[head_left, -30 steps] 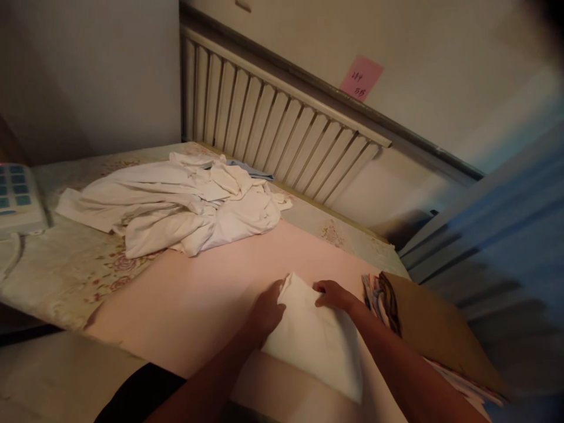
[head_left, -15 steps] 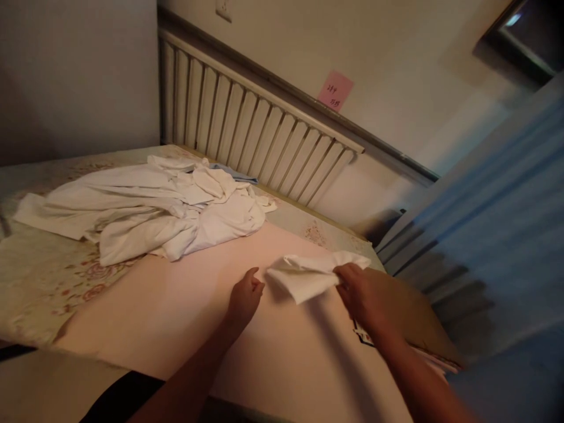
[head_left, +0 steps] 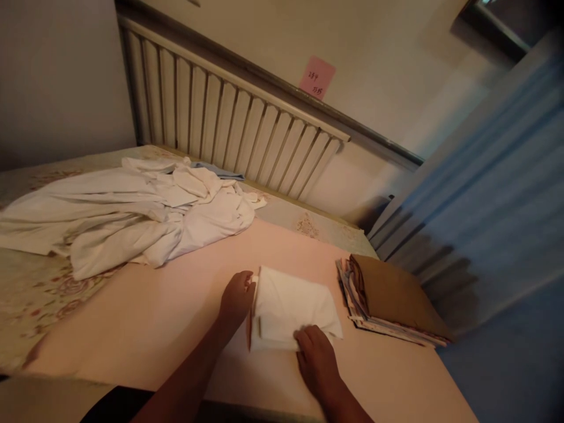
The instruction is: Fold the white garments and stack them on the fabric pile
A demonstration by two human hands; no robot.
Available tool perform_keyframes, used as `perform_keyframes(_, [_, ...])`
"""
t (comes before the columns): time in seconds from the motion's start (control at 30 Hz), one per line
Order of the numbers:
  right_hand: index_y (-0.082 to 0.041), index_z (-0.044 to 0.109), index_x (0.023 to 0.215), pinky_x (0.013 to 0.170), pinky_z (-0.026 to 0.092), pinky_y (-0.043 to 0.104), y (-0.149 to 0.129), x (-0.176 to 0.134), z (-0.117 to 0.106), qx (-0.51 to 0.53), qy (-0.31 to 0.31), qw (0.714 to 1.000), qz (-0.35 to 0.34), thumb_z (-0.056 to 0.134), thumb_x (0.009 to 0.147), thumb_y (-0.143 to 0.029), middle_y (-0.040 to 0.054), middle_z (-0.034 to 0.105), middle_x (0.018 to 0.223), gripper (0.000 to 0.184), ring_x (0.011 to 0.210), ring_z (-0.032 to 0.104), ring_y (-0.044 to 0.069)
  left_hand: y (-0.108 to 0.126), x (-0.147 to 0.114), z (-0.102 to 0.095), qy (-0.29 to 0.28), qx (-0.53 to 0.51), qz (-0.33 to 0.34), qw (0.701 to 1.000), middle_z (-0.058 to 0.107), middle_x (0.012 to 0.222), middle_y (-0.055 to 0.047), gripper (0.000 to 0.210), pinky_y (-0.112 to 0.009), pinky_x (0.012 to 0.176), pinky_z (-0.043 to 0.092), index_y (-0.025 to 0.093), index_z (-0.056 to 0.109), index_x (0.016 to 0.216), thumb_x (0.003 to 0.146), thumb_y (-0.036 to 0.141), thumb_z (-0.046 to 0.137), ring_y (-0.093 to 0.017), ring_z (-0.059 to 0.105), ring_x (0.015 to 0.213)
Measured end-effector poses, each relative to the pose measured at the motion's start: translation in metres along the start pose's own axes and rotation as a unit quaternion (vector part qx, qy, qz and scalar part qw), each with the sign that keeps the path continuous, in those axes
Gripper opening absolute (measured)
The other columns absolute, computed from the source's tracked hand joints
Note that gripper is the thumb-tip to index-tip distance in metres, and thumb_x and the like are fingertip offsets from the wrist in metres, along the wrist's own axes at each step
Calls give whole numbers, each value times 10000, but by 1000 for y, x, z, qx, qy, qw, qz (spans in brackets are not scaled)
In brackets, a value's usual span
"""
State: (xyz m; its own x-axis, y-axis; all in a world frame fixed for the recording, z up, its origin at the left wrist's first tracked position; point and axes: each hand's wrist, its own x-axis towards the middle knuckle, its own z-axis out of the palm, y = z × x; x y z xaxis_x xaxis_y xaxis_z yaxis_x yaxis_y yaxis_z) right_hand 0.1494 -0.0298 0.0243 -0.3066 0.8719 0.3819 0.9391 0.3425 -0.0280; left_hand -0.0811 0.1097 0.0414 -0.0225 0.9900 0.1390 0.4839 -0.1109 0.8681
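Observation:
A folded white cloth [head_left: 293,302] lies on a pink sheet [head_left: 185,305] in front of me. At the cloth's left edge is my left hand [head_left: 238,294], its thumb and fingers closed on the far left corner. My right hand [head_left: 315,352] has its fingers curled over the near edge, pinching the fabric there; its thumb is mostly hidden. The cloth's right end looks slightly loose and uneven.
Crumpled white garments [head_left: 145,211] lie at the left, with a blue cloth [head_left: 215,170] behind them. A stack of folded fabric with a brown top [head_left: 396,294] sits at the right. A radiator [head_left: 229,117] and blue curtain [head_left: 476,205] stand beyond.
My right hand has brought the white cloth down and left, from the air onto the pink sheet. My left hand has closed on its edge. The view has shifted, showing the fabric stack fully.

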Motion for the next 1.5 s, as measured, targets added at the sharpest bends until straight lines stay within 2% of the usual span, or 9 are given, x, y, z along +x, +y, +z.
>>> perform_keyframes(0.13, [-208, 563, 1042, 775, 455, 354, -9, -3, -10, 27, -10, 1000, -2, 495, 754, -68, 65, 572, 938, 328, 875, 514, 221, 7, -7, 4, -26, -7, 63, 998, 639, 1008, -67, 275, -302, 858, 462, 177, 601, 1068, 826, 250, 492, -177, 598, 914])
perform_keyframes(0.27, [-227, 586, 1012, 758, 482, 328, -10, 10, -36, 90, -65, 994, -6, 571, 840, -214, 51, 605, 932, 173, 871, 551, 205, 12, -12, 4, -103, 27, 38, 994, 645, 916, -49, 342, -294, 795, 458, 167, 593, 1123, 822, 315, 525, -172, 601, 808])
perform_keyframes(0.4, [-227, 602, 1074, 849, 495, 338, 13, 36, -51, 117, 2, 992, 42, 426, 949, -264, 66, 650, 1003, 219, 959, 585, 192, 12, -13, 1, -158, 75, 26, 984, 663, 922, -70, 468, -300, 755, 436, 148, 533, 1238, 827, 370, 515, -207, 613, 839])
perform_keyframes(0.5, [-198, 575, 1200, 996, 448, 401, 39, 52, -39, 86, 47, 992, 84, 361, 967, -271, 104, 621, 1198, 325, 1139, 551, 208, 10, -12, -1, -191, 98, 13, 977, 673, 873, -65, 537, -295, 721, 424, 151, 472, 1303, 822, 390, 501, -221, 625, 831])
perform_keyframes(0.63, [-144, 508, 1319, 1072, 375, 491, 60, 55, -5, 28, 2, 996, 85, 384, 958, -333, 156, 491, 1391, 426, 1308, 433, 266, 6, -10, -3, -216, 96, 3, 972, 671, 867, -56, 579, -265, 700, 417, 157, 443, 1324, 774, 317, 526, -208, 630, 835])
perform_keyframes(0.8, [-180, 438, 1385, 1103, 324, 506, 65, 39, 25, -5, -28, 996, 84, 407, 954, -346, 131, 440, 1441, 463, 1360, 364, 261, 6, -12, -4, -227, 83, 4, 970, 668, 847, -44, 656, -250, 675, 413, 147, 405, 1356, 714, 208, 526, -191, 626, 803])
perform_keyframes(0.97, [-167, 461, 1369, 1090, 357, 478, 72, 37, 27, 7, -21, 996, 86, 377, 967, -373, 132, 482, 1408, 459, 1335, 405, 246, 9, -14, -6, -232, 83, -3, 969, 662, 825, -27, 639, -248, 646, 403, 176, 425, 1327, 695, 192, 519, -184, 620, 773])
perform_keyframes(1.23, [-145, 443, 1373, 1115, 297, 524, 32, 74, 5, 22, 9, 998, 56, 366, 975, -353, 155, 414, 1454, 456, 1390, 303, 266, 7, -12, -7, -239, 74, 2, 968, 657, 817, -24, 661, -243, 646, 412, 143, 417, 1327, 676, 177, 525, -178, 618, 774])
perform_keyframes(1.5, [-166, 423, 1390, 1144, 219, 547, -6, 77, 26, 18, -47, 998, -28, 434, 954, -311, 110, 386, 1480, 460, 1421, 225, 259, 1, -11, -7, -264, 52, -1, 963, 665, 832, -34, 693, -253, 620, 427, 109, 442, 1314, 641, 186, 587, -191, 621, 754])
